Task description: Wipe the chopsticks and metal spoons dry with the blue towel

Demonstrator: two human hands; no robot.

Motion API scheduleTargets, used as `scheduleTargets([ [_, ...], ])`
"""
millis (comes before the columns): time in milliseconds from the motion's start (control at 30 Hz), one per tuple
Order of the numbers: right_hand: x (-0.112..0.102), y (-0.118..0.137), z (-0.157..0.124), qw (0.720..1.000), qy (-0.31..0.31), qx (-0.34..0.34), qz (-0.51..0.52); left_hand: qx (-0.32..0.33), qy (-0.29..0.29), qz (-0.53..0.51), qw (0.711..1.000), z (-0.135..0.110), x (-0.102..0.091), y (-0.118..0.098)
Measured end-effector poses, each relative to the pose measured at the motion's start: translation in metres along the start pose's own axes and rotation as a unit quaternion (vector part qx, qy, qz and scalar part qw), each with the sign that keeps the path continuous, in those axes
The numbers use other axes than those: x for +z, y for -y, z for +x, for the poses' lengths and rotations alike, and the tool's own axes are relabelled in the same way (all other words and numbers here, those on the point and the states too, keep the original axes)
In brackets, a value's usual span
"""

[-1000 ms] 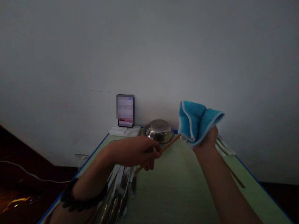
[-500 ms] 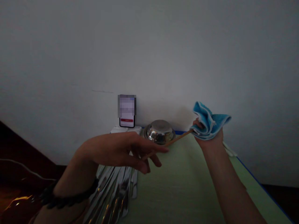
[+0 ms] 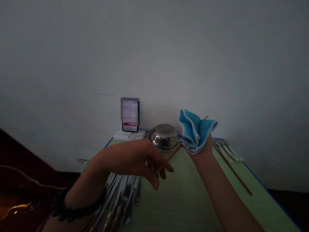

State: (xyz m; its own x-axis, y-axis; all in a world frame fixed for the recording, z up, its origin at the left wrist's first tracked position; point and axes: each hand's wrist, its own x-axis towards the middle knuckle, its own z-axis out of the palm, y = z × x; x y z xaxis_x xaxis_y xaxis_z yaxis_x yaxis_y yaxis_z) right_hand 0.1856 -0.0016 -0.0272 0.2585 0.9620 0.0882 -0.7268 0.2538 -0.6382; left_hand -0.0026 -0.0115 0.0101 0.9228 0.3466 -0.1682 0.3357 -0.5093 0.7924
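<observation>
L hand (image 3: 135,158) pinching chopstick (image 3: 172,154), R hand (image 3: 201,149) w/ blue cloth (image 3: 195,130) wrapped round it

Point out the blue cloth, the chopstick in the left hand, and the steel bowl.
blue cloth (image 3: 196,133), head view, middle folds.
chopstick (image 3: 172,154), head view, bare shaft left of the cloth.
steel bowl (image 3: 164,139), head view, shiny side wall.

The cloth (image 3: 196,132) is fluffy blue terry, matt, with a white hem. The chopstick (image 3: 173,154) is plain brown wood, dull. At 12 o'clock on the matt, pale green table (image 3: 183,199), the bowl (image 3: 164,137) is mirror-polished metal. The cutlery (image 3: 120,196) at 7 o'clock gleams likewise.
</observation>
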Motion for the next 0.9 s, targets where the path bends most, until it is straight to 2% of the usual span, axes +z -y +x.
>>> scheduleTargets([
  [100,0.01,-0.004,-0.006,0.995,-0.073,0.052,0.042,-0.015,-0.006,0.02,1.0,0.002,0.0,0.001],
  [233,0.016,-0.005,-0.011,0.989,-0.114,0.084,0.033,-0.014,-0.023,0.062,0.998,0.005,0.001,0.004],
  [367,0.016,-0.01,-0.012,0.993,-0.082,0.08,0.038,-0.03,-0.053,0.101,0.993,0.009,0.001,0.006],
  [433,0.015,-0.015,-0.012,0.994,-0.074,0.082,0.009,-0.038,-0.053,0.108,0.992,0.009,0.001,0.004],
  [567,0.009,-0.028,-0.01,0.993,-0.082,0.058,-0.069,-0.038,-0.026,0.095,0.994,0.009,0.003,-0.001],
  [700,0.005,-0.037,-0.008,0.993,-0.088,0.031,-0.077,-0.063,0.008,0.079,0.995,0.01,0.005,-0.003],
  [900,0.001,-0.02,0.001,0.991,-0.119,0.022,-0.051,-0.087,0.048,0.067,0.993,0.006,0.005,0.0],
])
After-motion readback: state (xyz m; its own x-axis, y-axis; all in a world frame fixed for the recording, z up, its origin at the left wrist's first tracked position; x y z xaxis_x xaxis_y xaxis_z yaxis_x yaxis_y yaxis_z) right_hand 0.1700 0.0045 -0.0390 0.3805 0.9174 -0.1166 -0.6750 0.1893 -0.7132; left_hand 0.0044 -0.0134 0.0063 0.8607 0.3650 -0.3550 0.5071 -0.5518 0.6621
